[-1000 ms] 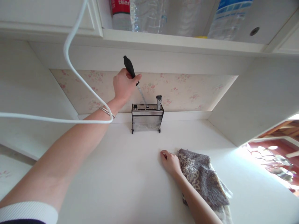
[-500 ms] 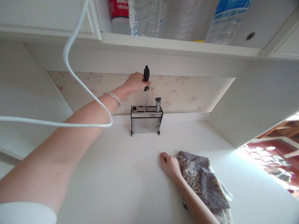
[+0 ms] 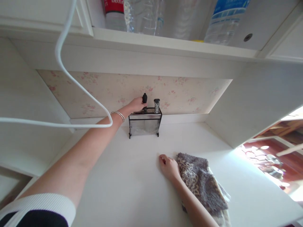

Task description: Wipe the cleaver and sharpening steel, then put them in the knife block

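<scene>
White counter (image 3: 132, 189) ran back to floral wallpaper (image 3: 106, 91) beneath a shelf of bottles (image 3: 142, 15). Her left hand (image 3: 136, 104) gripped one black tool handle (image 3: 144, 98), sunk upright in the single steel knife block (image 3: 144, 124) beside one grey handle (image 3: 156, 105). Her right hand (image 3: 168, 166) lay loosely curled, holding nothing, touching one patterned cloth (image 3: 201, 183).

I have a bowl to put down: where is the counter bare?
Bare counter lies between the left forearm and the right hand, in front of the knife rack. Right of the patterned cloth is bare too. The rack's top is crowded.
</scene>
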### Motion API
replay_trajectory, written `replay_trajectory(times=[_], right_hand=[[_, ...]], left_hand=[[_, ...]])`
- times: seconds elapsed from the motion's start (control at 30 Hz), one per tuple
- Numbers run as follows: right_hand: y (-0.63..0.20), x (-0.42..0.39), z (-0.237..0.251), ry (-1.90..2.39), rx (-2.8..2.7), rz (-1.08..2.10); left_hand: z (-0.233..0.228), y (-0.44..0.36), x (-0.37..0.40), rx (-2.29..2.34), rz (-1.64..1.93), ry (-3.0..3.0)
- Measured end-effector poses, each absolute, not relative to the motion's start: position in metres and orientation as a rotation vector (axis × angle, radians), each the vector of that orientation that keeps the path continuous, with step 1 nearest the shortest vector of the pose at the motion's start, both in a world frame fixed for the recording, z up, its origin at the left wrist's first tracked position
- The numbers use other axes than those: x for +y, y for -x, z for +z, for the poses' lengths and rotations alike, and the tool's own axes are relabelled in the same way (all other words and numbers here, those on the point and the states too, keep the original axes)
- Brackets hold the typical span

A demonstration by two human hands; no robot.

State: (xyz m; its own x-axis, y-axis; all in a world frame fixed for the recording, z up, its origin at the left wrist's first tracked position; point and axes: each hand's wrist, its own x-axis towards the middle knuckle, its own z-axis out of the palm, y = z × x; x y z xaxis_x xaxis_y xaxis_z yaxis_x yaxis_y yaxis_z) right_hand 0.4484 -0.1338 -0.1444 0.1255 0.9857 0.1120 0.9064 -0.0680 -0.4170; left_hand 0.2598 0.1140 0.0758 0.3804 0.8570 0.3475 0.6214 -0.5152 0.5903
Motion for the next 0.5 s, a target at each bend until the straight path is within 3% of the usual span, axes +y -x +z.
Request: replay_trajectory(times=[0.5], right_hand=[[-0.448, -0.134, -0.144, 2.038, -1.843, 0.272]], left_hand=[[0.063, -0.241, 0.103, 1.271, 0.949, -2.344]])
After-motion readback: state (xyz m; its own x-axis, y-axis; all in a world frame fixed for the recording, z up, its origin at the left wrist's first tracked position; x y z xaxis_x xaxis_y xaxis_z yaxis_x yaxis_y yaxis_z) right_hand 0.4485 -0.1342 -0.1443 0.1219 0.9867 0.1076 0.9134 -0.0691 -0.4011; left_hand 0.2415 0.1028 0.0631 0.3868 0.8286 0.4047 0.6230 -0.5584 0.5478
